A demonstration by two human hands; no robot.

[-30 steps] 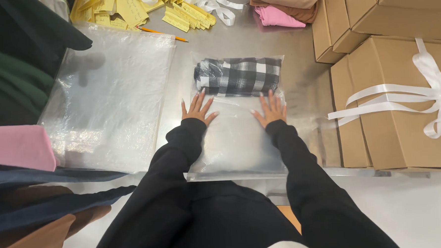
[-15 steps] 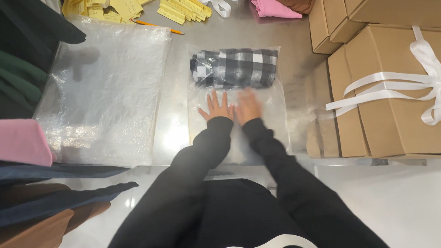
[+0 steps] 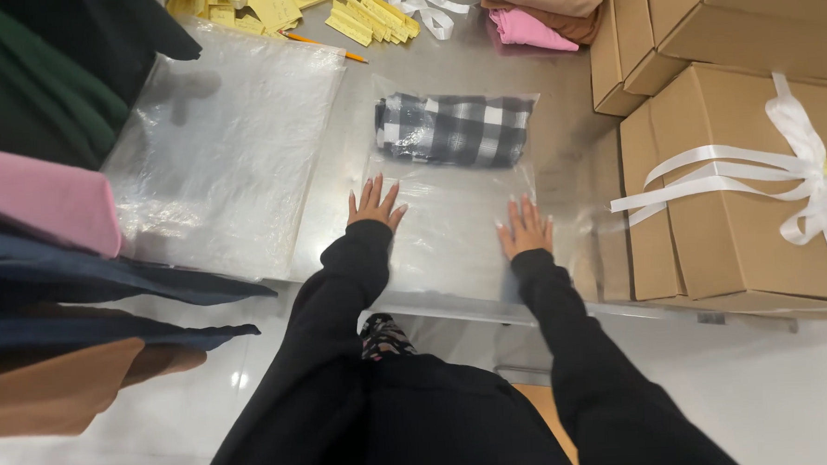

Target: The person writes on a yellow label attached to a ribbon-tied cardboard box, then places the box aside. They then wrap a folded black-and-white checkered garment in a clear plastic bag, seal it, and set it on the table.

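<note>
On the steel table [image 3: 338,199], seen from our head camera, we press both palms flat with fingers spread on the near, empty part of a clear plastic bag [image 3: 455,231], gripping nothing: left hand [image 3: 373,206] at its left edge, right hand [image 3: 524,228] at its right. The folded plaid garment [image 3: 453,128] lies inside the bag's far end, straight ahead of both hands, its long axis running left to right. It lies apart from our fingertips, with the left hand slightly nearer.

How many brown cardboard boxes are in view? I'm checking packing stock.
4, maybe more hidden: one ribbon-tied brown cardboard box at right, two plain boxes stacked behind, one low box against the ribboned one.
</note>
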